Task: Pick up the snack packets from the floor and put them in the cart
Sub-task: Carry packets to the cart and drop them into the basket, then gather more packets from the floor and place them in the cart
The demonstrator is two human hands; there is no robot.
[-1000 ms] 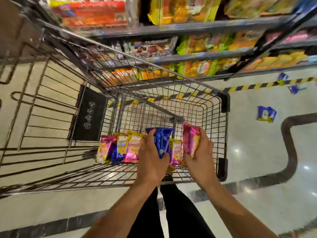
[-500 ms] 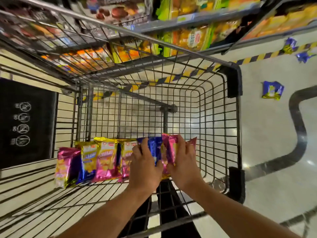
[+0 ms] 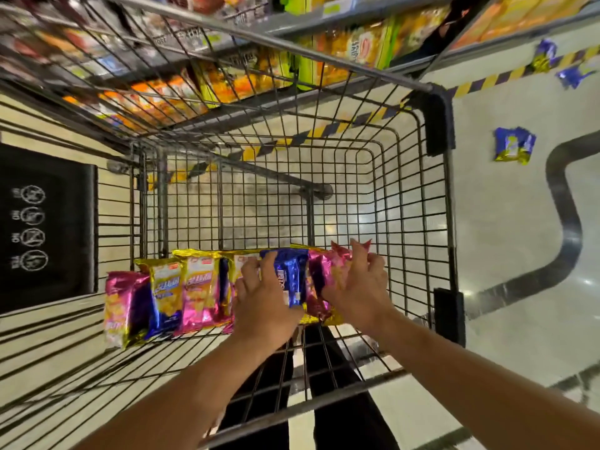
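Observation:
Both my hands reach down inside the wire shopping cart. A row of snack packets, pink, blue and gold, stands on edge along the cart's near side. My left hand grips a blue packet at the right end of the row. Beside it, my right hand holds a pink packet against the row. A blue and gold packet lies on the floor to the right of the cart. Two more blue packets lie farther back by the striped tape.
Store shelves stocked with yellow and orange snack bags run behind the cart. Yellow and black striped tape marks the floor along the shelves. A dark curved band crosses the pale tiles at right. The cart's black seat flap is at left.
My hands have gone down from above the cart into the basket, bringing the blue and pink packets to the right end of the row. The view has moved closer over the cart.

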